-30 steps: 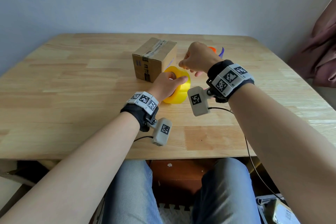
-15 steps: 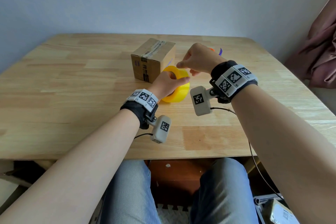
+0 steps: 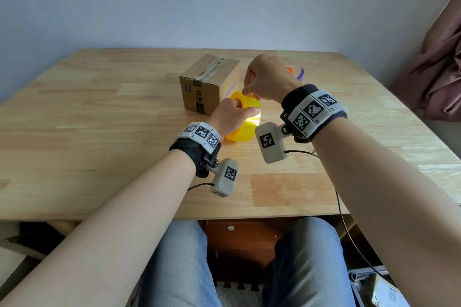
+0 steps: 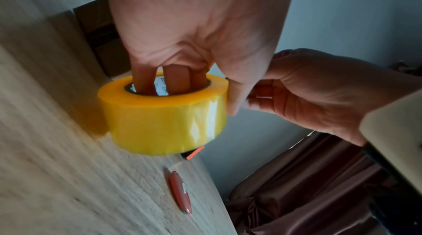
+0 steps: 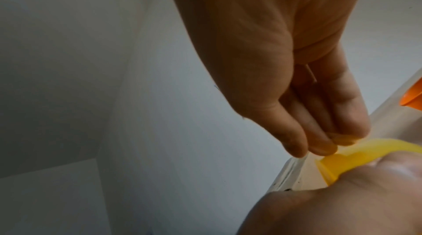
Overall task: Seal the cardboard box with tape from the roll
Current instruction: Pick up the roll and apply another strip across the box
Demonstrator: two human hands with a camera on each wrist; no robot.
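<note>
The small cardboard box (image 3: 209,82) stands on the wooden table (image 3: 99,132), with old tape along its top seam. Just in front of it, the yellow tape roll (image 3: 245,127) rests tilted on the table. My left hand (image 3: 243,111) grips the roll: the fingers (image 4: 175,83) go into the core and the thumb lies on the outer face. My right hand (image 3: 249,93) comes from above. Its fingertips (image 5: 319,147) pinch the tape end at the roll's (image 5: 342,159) top rim. Only a short bit of tape shows under the fingertips.
An orange utility knife (image 4: 180,193) lies on the table to the right of the roll. An orange and purple object (image 3: 295,71) sits behind my right hand. A dark red cloth (image 3: 439,77) hangs beyond the table's right edge.
My right hand has shifted slightly left and its fingertips have come down onto the roll's rim. My left hand keeps hold of the roll, which has barely moved.
</note>
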